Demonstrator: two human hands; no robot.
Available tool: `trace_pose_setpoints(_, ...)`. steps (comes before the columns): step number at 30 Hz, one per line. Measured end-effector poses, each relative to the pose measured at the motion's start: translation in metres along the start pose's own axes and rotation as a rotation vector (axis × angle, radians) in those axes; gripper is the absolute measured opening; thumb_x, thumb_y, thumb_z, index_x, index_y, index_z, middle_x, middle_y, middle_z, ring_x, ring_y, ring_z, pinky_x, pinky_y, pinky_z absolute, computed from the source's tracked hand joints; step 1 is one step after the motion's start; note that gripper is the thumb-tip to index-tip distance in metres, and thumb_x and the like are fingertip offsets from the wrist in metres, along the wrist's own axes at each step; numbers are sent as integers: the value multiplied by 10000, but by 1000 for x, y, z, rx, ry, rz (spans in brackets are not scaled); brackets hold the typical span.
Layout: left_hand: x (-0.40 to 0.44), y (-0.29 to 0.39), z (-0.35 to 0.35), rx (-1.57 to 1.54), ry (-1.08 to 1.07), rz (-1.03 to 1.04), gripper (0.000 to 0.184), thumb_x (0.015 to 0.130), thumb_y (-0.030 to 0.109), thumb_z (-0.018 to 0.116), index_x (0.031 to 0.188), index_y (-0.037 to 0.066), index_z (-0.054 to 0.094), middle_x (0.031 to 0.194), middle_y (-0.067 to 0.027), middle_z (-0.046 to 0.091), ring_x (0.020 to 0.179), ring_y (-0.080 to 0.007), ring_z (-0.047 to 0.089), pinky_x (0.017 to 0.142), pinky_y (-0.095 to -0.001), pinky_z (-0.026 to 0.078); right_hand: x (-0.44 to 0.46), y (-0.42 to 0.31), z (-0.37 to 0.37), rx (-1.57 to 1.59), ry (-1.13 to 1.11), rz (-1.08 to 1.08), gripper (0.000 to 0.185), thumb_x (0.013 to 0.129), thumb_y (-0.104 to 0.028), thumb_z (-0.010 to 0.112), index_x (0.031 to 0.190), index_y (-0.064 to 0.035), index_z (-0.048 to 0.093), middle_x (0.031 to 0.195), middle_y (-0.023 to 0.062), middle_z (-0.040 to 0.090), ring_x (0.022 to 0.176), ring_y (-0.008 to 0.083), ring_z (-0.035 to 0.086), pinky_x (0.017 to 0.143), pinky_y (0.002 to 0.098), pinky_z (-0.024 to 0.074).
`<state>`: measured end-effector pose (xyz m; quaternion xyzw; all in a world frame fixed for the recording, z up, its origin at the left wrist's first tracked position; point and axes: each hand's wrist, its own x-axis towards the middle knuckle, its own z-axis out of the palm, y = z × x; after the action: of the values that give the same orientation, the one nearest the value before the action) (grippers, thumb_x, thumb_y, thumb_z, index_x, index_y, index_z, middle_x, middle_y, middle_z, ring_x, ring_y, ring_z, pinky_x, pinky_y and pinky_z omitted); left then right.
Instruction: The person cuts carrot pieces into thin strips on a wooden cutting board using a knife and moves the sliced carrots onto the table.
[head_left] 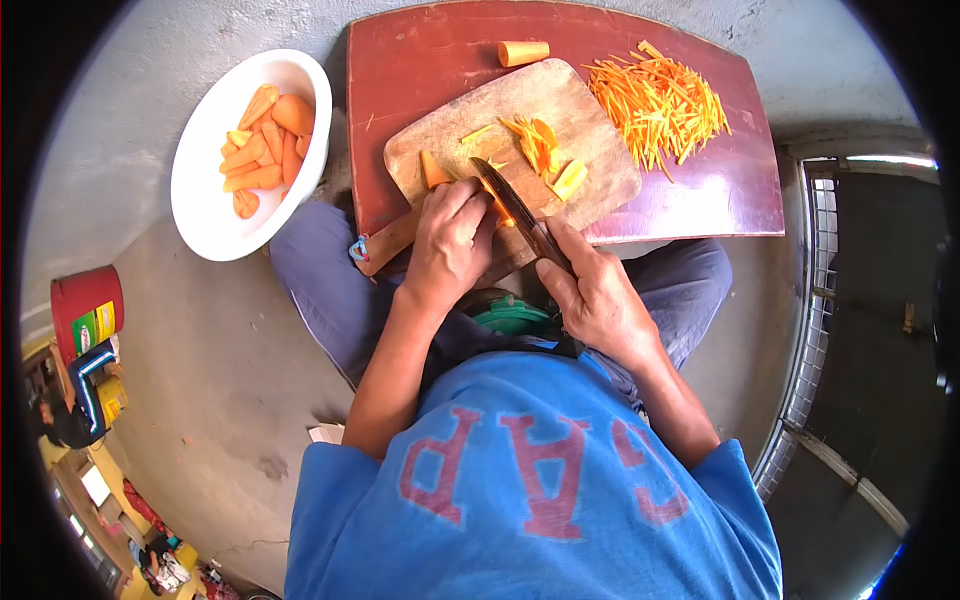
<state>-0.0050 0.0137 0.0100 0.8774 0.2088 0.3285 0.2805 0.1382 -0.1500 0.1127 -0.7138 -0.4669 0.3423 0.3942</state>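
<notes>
My right hand (600,290) grips a knife (508,195) with a dark blade, angled up and to the left over the wooden cutting board (550,95). Fingers bent, my left hand (450,235) presses a carrot piece (504,214) at the board's near edge, right beside the blade. Most of that piece is hidden by the fingers and knife. Another carrot chunk (434,168) lies just beyond my left knuckles. Farther right on the board are thin carrot slices (535,140) and a pale yellow-orange piece (570,180).
A red table (400,70) carries the board, a heap of carrot shreds (660,105) and a carrot stub (523,53). On the left stands a white basin (195,190) with several peeled carrots (262,150). A red bucket (85,305) and a person (75,410) appear farther left.
</notes>
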Motion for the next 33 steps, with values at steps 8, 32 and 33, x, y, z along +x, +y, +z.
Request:
trace_pose_setpoints(8,0,-3,5,24,-57,64,252,887,-43,785,1137,-19,770,1164,-158,714,1031,-392,665,941,-501,545,17,23,16,-136,26,-111,444,1059,-68,680,1464,63,553,1095,402,720,1085,603,707,863,591,581)
trace_pose_setpoints(32,-3,-3,5,112,-114,105,335,960,18,707,1278,-83,737,1350,-246,694,1132,-454,631,1023,-537,545,-5,12,-3,-73,-45,-7,492,1076,-66,669,1526,69,524,1300,363,740,1251,553,703,1022,561,589)
trace_pose_setpoints(33,-1,-3,6,120,-115,103,337,961,20,709,1280,-85,738,1356,-247,694,1132,-450,632,1025,-534,545,-2,13,-2,-99,-31,-24,479,1074,-72,670,1511,68,533,1293,363,741,1234,561,702,1010,569,590)
